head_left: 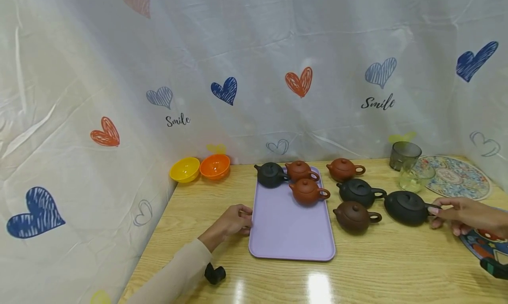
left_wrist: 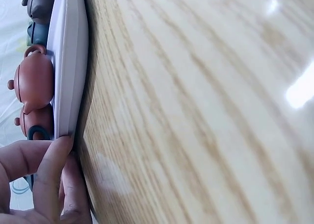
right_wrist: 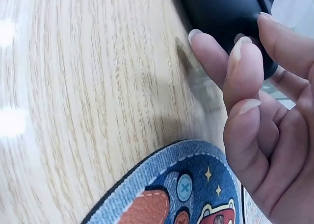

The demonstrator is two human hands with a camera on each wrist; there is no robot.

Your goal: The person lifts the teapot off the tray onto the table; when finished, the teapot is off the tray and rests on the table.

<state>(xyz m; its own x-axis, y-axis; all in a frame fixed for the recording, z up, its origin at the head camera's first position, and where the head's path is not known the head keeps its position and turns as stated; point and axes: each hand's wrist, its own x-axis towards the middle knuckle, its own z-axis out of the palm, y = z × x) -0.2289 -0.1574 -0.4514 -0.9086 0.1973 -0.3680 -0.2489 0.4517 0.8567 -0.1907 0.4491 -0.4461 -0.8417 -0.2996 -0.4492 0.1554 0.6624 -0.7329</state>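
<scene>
Right fingers (right_wrist: pixel 245 77) hold black teapot (head_left: pixel 405 208) (left fingers (left_wrist: pixel 48 175) grip tray (head_left: pixel 291 231)).

The black script word "Smile" (head_left: pixel 178 120) can be read on the white sheet (head_left: pixel 254 123) behind the worktop (head_left: pixel 377 264), toward the left, just below a pale blue heart (head_left: pixel 159 97). A second "Smile" (head_left: pixel 378 102), in like lettering, stands farther right on the same sheet, beneath a hatched blue heart (head_left: pixel 381 72). On the denim-look mat (right_wrist: pixel 194 148), a printed light-blue button (right_wrist: pixel 185 183) bears an X-shaped mark
</scene>
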